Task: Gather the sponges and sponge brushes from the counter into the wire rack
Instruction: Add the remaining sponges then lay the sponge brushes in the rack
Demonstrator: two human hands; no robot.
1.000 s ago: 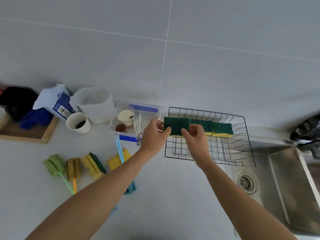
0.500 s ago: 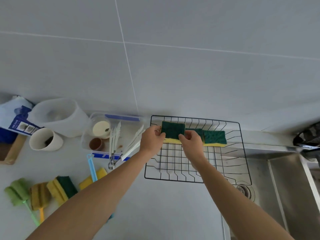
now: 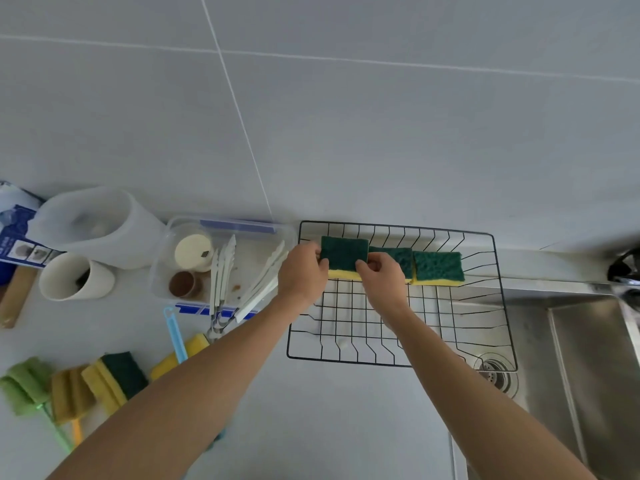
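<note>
- Two hands, left hand [image 3: 302, 276] and right hand [image 3: 380, 275], pinch one sponge [image 3: 343, 255] inside wire rack [image 3: 398, 364].
- Two more sponges [image 3: 437, 267] stand right of the right hand.
- Clear container [image 3: 173, 247] left of the left hand holds tongs [image 3: 221, 271], cups.

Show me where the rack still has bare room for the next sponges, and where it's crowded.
Free: the wire rack floor from the sponge row to its near rim, apart from the right hand and forearm above it. Crowded: the far wall, where the left hand and right hand hold a sponge beside two sponges already propped there.
</note>
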